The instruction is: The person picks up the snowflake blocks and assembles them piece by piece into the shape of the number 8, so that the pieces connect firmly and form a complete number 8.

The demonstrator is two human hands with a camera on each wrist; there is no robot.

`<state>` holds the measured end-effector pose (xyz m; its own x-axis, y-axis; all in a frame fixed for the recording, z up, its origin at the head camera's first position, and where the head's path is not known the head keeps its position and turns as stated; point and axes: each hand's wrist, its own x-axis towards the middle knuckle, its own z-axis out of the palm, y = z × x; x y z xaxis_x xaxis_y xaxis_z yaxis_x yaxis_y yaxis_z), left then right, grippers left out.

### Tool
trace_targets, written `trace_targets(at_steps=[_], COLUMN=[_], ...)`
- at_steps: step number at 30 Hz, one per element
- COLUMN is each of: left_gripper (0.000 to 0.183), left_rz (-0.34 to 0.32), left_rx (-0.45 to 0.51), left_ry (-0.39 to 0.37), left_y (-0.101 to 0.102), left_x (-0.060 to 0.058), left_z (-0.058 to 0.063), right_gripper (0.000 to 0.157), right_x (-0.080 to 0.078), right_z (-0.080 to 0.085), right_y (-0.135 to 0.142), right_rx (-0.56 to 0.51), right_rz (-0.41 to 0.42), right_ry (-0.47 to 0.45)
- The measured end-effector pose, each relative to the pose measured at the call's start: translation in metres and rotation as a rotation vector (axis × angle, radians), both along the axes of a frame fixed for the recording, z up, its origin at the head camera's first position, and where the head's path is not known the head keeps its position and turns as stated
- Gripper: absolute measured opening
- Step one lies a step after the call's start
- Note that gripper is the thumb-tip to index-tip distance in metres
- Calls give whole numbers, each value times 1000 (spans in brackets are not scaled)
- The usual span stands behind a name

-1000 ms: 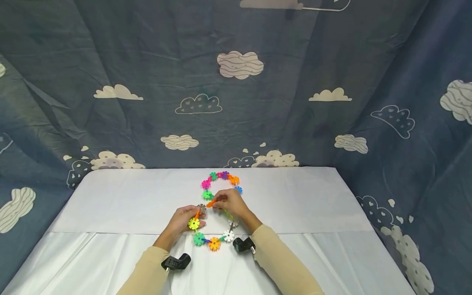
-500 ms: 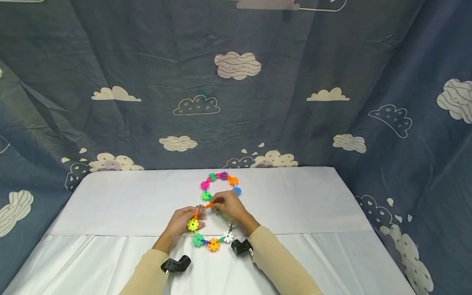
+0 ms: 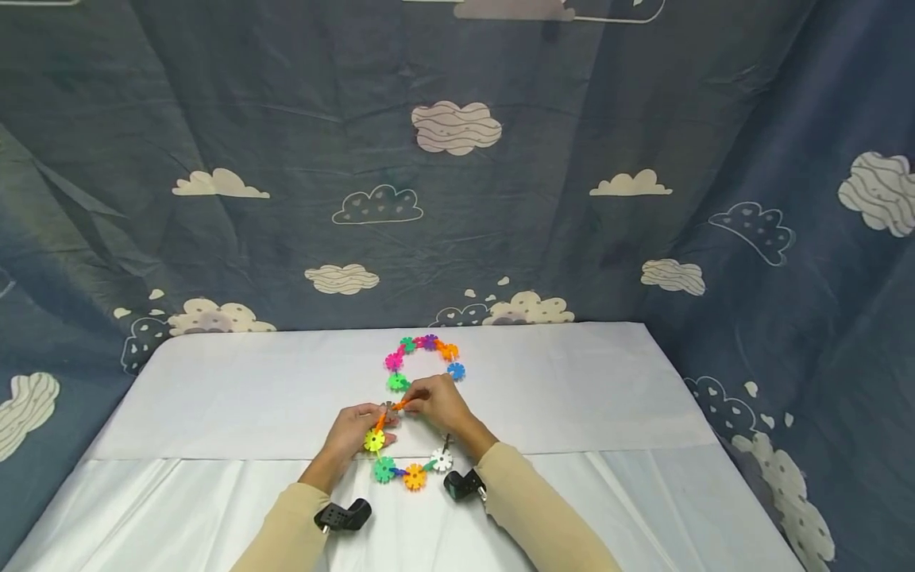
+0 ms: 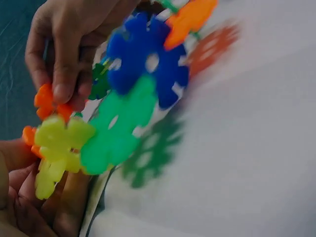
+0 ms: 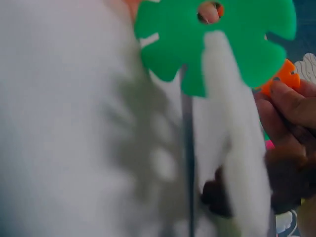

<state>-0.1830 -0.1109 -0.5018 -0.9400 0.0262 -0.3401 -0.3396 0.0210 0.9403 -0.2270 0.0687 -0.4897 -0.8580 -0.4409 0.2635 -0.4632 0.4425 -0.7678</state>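
Note:
A chain of flower-shaped interlocking discs curves between my hands in the head view. My left hand (image 3: 350,437) holds its left end, around a grey-brown disc (image 3: 390,412) and an orange disc (image 3: 381,421). Below these hang a yellow disc (image 3: 374,440) and a green disc (image 3: 384,469); an orange disc (image 3: 415,477) and a white disc (image 3: 441,459) continue the chain to the right. With thumb and fingers my right hand (image 3: 439,402) pinches another orange disc (image 5: 284,79), its edge right at the grey-brown one. My right hand and forearm hide the chain's right part.
Behind my hands a ring of coloured discs lies on the white-covered table (image 3: 557,389), with a pink disc (image 3: 394,361), a purple disc (image 3: 429,342) and a blue disc (image 3: 456,371). A dark cloud-patterned curtain (image 3: 286,238) stands behind the table.
My right hand has moved its orange disc down and left, closing the gap to the grey-brown disc. My left hand has kept its hold with little movement. The head view has shifted slightly.

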Motion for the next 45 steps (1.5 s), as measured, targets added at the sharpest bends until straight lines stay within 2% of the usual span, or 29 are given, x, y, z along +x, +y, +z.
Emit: trace_targets(at_steps=[5, 9, 11, 15, 18, 20, 23, 27, 30, 45], left_gripper=[24, 24, 23, 25, 27, 27, 27, 26, 26, 27], left_rz=[23, 16, 10, 5, 1, -2, -3, -9, -15, 2], left_rx=[-14, -31, -35, -38, -37, -44, -39, -36, -33, -43], left_ry=[31, 19, 8, 0, -11, -19, -28, -32, -40, -121], left_y=[1, 1, 1, 1, 0, 0, 0, -1, -1, -1], left_x=[0, -1, -1, -1, -1, -1, -1, -1, -1, -9], left_z=[-1, -3, -3, -1, 0, 1, 4, 3, 2, 4], right_gripper=[3, 5, 5, 11, 18, 24, 36, 46, 43, 35], right_x=[0, 1, 2, 2, 0, -3, -8, -14, -16, -19], right_z=[1, 1, 2, 7, 11, 13, 15, 12, 9, 5], right_y=[-4, -4, -4, 2, 12, 18, 22, 22, 20, 17], right_rx=[33, 85, 104, 68, 72, 135, 287, 473, 536, 499], right_rz=[-16, -30, -38, -31, -56, -89, -127, -93, -75, -30], right_ry=[17, 7, -16, -69, -20, 36, 65, 46, 42, 57])
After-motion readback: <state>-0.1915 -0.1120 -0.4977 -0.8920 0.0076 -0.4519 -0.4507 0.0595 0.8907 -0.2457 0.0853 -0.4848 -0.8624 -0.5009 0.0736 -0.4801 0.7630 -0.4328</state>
